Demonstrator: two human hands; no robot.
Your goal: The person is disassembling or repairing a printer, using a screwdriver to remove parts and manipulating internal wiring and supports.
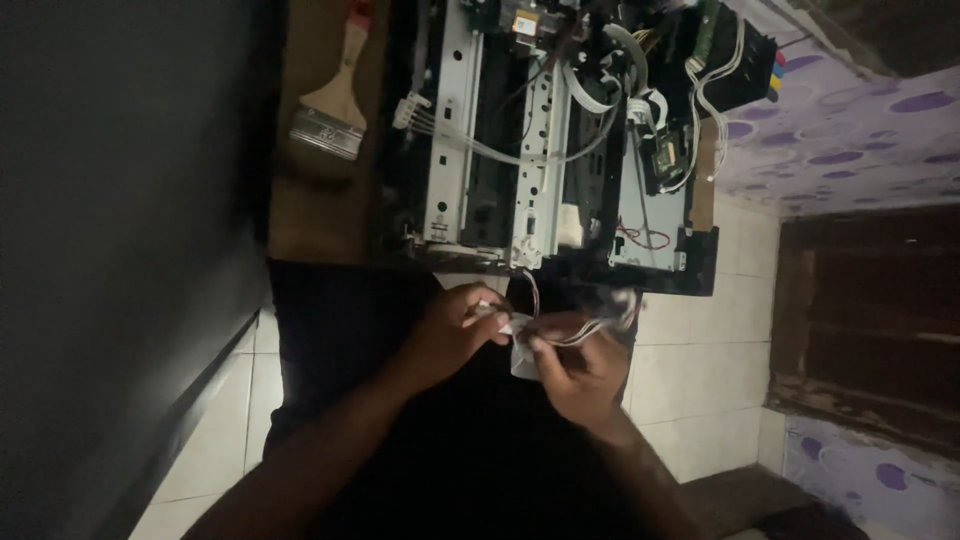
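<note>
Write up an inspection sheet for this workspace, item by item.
Surface: brown wooden bench top, dimly lit.
Job's things: small white connector piece with thin wires, pinched between both hands; opened printer chassis with bare metal rails just beyond.
Clutter: wooden-handled paintbrush with metal ferrule lying on the bench.
Hands: left hand and right hand both grip the connector piece.
Cables: white wire bundles and flat ribbon cable looped across the chassis.
Surroundings: pale tiled floor, purple-spotted covering, dark wooden panel.

Head view, downward, close over lap
</note>
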